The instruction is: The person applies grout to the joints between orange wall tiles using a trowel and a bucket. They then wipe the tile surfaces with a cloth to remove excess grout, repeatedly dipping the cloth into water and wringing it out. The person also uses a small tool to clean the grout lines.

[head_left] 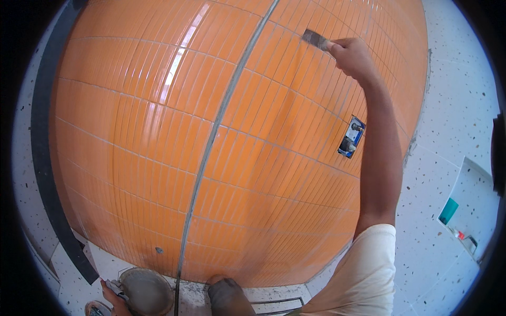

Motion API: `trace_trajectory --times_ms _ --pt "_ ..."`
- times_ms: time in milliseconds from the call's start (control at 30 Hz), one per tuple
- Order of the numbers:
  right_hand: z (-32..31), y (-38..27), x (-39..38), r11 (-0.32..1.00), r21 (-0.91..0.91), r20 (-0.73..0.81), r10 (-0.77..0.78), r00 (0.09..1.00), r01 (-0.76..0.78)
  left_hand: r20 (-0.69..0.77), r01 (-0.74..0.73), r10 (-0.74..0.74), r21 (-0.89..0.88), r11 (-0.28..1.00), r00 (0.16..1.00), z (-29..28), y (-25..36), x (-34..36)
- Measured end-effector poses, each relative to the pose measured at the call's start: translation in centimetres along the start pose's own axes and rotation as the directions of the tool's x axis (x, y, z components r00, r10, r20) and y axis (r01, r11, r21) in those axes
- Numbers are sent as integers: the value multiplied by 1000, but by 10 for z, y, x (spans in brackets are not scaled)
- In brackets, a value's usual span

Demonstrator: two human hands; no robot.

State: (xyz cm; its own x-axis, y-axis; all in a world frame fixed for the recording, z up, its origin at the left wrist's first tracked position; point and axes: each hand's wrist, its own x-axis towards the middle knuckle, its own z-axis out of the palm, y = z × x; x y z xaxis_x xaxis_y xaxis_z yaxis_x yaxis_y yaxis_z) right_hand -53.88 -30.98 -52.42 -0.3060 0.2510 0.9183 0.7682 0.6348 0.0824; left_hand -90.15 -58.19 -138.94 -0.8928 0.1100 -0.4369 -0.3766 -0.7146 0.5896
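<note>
Up at the orange tiled wall (232,158), my right hand (352,58) is closed round the handle of a putty knife (316,40). Its flat, smeared blade lies against the narrow tiles. Low on the left, my left hand (113,300) grips the side of a round bowl (147,290) filled with grey paste that looks like grout; part of this hand is cut off by the lower edge. Thin joints between the tiles look pale in places and dark in others. A grey vertical strip (215,129) divides the wall.
An open electrical or plumbing box (351,137) is set in the wall beside my right forearm. A dark band (45,158) borders the wall on the left. On the right, speckled white wall has a niche (469,200) with small items. My knee (229,297) is near the base.
</note>
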Motion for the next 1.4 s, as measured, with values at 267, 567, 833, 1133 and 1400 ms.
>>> trace_trajectory --times_ms 267,567,833,1133,1400 --pt "0 3 -30 995 6 -105 -103 989 104 -33 -9 8 -6 1000 999 -5 -5 14" --pt "20 -1 -29 999 20 -88 -41 995 43 -28 4 -3 23 1000 1000 -6 -2 7" --pt "18 -7 -32 1000 18 -27 11 1000 -10 11 -8 8 3 1000 1000 -13 -14 30" --pt "-4 -11 -42 1000 18 -72 17 997 -16 -5 -39 39 45 998 999 -15 -8 19" --pt "22 -15 -34 995 75 -54 73 996 -69 54 -18 19 -10 1000 998 -22 -8 27"
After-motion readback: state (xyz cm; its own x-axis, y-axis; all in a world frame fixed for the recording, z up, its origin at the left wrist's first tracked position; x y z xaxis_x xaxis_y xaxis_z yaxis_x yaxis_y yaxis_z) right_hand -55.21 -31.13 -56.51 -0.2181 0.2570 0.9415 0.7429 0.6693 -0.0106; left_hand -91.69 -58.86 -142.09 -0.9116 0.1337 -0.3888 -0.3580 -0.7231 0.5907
